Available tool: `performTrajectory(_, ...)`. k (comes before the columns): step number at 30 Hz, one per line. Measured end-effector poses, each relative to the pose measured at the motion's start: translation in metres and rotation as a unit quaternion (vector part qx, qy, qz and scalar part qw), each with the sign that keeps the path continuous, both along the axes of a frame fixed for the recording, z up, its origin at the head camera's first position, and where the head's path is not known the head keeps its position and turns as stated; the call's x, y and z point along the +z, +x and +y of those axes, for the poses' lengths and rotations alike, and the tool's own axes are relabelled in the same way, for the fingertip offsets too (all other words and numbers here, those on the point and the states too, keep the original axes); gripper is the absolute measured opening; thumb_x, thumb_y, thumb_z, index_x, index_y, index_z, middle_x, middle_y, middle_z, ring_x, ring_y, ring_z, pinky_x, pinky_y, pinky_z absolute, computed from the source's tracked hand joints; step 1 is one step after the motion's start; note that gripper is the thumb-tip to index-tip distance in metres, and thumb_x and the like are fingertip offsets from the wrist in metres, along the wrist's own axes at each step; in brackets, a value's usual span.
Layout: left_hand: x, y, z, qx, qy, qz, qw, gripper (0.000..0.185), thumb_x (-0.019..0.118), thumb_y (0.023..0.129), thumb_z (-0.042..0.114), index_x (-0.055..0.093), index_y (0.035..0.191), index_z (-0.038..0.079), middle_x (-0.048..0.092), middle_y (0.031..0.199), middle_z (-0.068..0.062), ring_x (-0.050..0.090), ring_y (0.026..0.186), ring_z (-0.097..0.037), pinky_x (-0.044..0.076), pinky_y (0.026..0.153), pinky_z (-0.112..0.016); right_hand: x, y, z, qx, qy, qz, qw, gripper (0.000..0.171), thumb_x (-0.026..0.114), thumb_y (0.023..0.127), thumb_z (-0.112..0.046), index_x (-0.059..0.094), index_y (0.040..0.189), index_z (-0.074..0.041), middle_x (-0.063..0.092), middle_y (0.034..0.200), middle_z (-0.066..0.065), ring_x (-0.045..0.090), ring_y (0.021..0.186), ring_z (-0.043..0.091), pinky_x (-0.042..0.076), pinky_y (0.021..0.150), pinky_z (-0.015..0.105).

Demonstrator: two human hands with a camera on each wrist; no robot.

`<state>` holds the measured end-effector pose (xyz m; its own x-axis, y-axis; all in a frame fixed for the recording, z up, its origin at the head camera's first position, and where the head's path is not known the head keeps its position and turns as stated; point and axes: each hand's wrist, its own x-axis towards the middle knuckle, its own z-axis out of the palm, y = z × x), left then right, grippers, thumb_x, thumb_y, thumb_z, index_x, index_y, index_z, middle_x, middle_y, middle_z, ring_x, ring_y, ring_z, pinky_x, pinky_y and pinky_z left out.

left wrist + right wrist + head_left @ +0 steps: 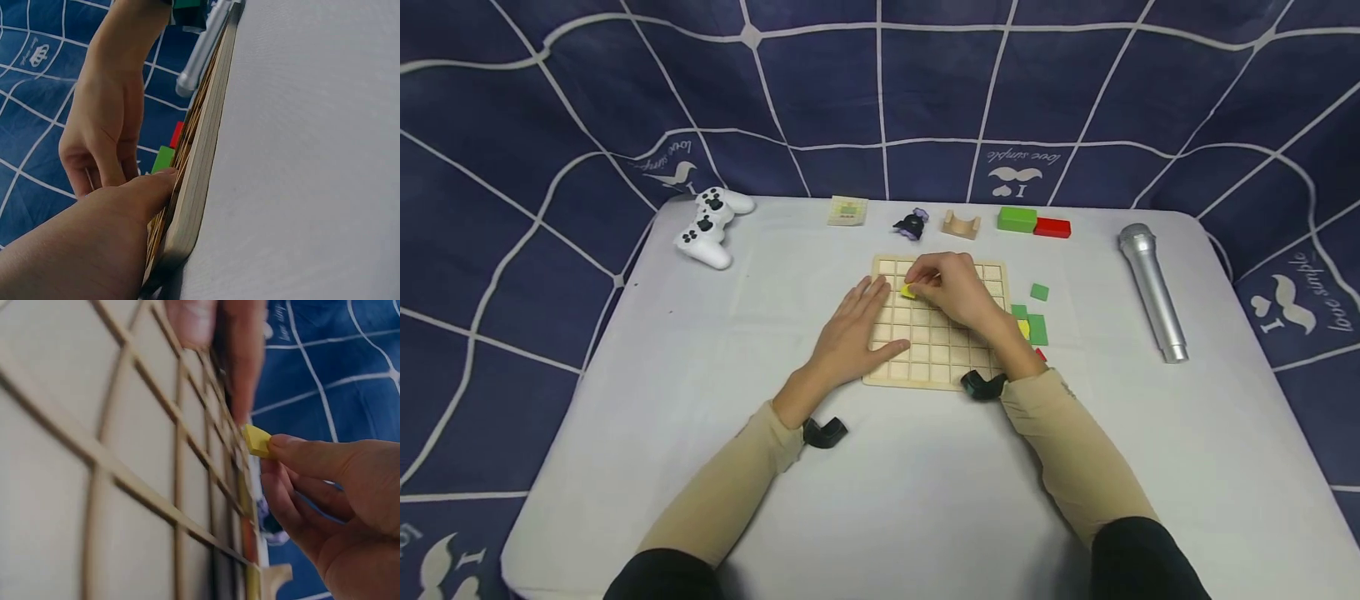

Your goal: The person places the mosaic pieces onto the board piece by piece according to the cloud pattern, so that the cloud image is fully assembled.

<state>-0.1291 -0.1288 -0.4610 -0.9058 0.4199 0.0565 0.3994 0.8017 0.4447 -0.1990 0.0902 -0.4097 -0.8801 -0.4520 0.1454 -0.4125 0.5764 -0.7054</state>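
Note:
A square wooden grid board (928, 354) lies flat on the white table. My left hand (847, 340) rests along its left side, fingers spread and straight, the thumb reaching over the lower left squares. Above the board's upper left part, my right hand (953, 287) pinches a small yellow tile (256, 441) between thumb and fingertips. In the right wrist view the tile is at the grid's edge; whether it touches the board I cannot tell. Green tiles (1037, 329), a yellow tile (1023, 328) and a red piece (1041, 355) lie right of the board, partly behind my right wrist.
Along the back edge are a printed card (847, 211), a small dark figure (912, 224), a wooden holder (961, 225), a green block (1017, 219) and a red block (1052, 227). A white game controller (713, 225) lies back left, a silver microphone (1153, 292) on the right.

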Motion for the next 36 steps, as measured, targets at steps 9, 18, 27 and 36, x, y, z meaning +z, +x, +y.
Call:
performTrajectory(9,0.002,0.000,0.002,-0.004,-0.002,-0.004,1.0000,0.099,0.060,0.100,0.062,0.018,0.169,0.005,0.012,0.178,-0.007,0.004,0.166,-0.025,0.005,0.136,-0.039,-0.009,0.004,-0.006,0.029,0.032,0.034,0.998,0.007,0.077,0.095,-0.003,0.082,0.098,-0.007,0.076,0.092,0.006,0.067,0.083,0.019,0.056,0.077,0.033)
performTrajectory(18,0.001,0.001,0.002,-0.003,0.000,-0.003,1.0000,0.099,0.060,0.100,0.062,0.018,0.168,0.005,0.013,0.178,-0.008,0.003,0.166,-0.026,0.004,0.136,-0.038,-0.006,0.015,-0.003,0.073,0.094,0.075,0.990,0.015,0.076,0.096,-0.003,0.083,0.109,-0.004,0.077,0.111,0.010,0.067,0.110,0.027,0.054,0.103,0.042)
performTrajectory(27,0.002,-0.001,0.003,-0.004,0.000,0.007,1.0000,0.101,0.060,0.099,0.064,0.019,0.168,0.004,0.013,0.178,-0.009,0.005,0.166,-0.027,0.005,0.136,-0.039,0.008,0.027,0.022,0.063,0.108,0.055,0.991,0.018,0.075,0.097,-0.003,0.082,0.113,-0.006,0.076,0.119,0.010,0.068,0.120,0.029,0.053,0.110,0.046)
performTrajectory(36,0.000,0.002,0.002,-0.002,0.006,0.004,1.0000,0.100,0.061,0.099,0.063,0.019,0.168,0.004,0.013,0.178,-0.009,0.005,0.166,-0.028,0.006,0.136,-0.040,0.020,0.039,0.084,0.010,0.099,0.026,0.995,0.024,0.079,0.094,-0.004,0.080,0.117,-0.005,0.077,0.110,0.009,0.069,0.098,0.025,0.060,0.091,0.046)
